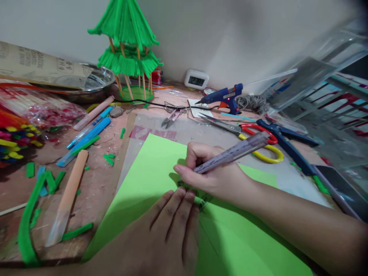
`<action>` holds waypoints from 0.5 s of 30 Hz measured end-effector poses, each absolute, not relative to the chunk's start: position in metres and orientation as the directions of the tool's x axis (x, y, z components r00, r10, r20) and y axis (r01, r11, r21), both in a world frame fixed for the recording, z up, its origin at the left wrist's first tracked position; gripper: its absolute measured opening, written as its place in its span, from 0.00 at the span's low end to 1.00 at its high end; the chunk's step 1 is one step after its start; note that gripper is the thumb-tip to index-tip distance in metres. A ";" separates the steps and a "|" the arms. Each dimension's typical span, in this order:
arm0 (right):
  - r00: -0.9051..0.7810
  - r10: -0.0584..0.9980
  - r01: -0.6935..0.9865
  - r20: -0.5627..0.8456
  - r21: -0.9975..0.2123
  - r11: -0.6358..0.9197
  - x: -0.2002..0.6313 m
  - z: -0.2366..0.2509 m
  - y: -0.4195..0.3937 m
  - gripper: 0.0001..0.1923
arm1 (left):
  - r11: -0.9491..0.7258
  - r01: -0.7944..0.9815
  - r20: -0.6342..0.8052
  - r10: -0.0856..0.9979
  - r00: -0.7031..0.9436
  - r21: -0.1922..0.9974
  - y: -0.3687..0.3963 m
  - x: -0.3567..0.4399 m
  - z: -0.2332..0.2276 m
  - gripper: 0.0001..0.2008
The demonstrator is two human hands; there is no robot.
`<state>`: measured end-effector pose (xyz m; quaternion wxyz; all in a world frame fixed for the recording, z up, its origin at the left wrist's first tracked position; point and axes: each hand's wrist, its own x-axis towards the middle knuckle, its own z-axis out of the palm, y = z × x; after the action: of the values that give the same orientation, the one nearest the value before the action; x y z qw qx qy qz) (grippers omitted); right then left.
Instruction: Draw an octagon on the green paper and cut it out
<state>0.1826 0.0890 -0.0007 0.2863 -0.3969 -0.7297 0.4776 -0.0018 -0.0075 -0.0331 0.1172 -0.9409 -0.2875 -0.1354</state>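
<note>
A sheet of bright green paper (143,165) lies on the worktable. My right hand (212,172) is closed round a pale purple pen (230,153), its tip down at the paper just beyond my left fingertips. Flat on the sheet, my left hand (172,226) stretches its fingers forward. Something small with dark markings (203,203) shows beside those fingers; mostly covered, its kind is unclear. A faint dark line runs across the paper to the right of my left hand.
Behind the paper are scissors (221,124), pliers (283,140), a blue glue gun (221,99) with its lamp lit, and a small clock (196,79). A green-roofed tower model (126,57) stands at the back. Green scraps (27,226) and markers (86,140) lie left; a phone (342,188) right.
</note>
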 end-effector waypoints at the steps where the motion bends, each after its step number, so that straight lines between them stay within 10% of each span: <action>1: -0.523 0.851 0.312 0.051 -0.918 0.247 0.183 -0.001 0.089 0.17 | -0.800 0.581 0.353 0.507 0.786 -0.146 -0.007 -0.001 -0.032 0.21; 15: -0.532 0.812 0.334 0.240 -0.822 0.462 0.192 -0.003 0.091 0.15 | -0.805 0.576 0.368 0.498 0.785 -0.140 -0.007 -0.003 -0.031 0.21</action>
<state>0.1920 0.0909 -0.0030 0.3214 -0.3615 -0.7922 0.3721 -0.0034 -0.0072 -0.0308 0.1231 -0.9367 -0.2867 -0.1586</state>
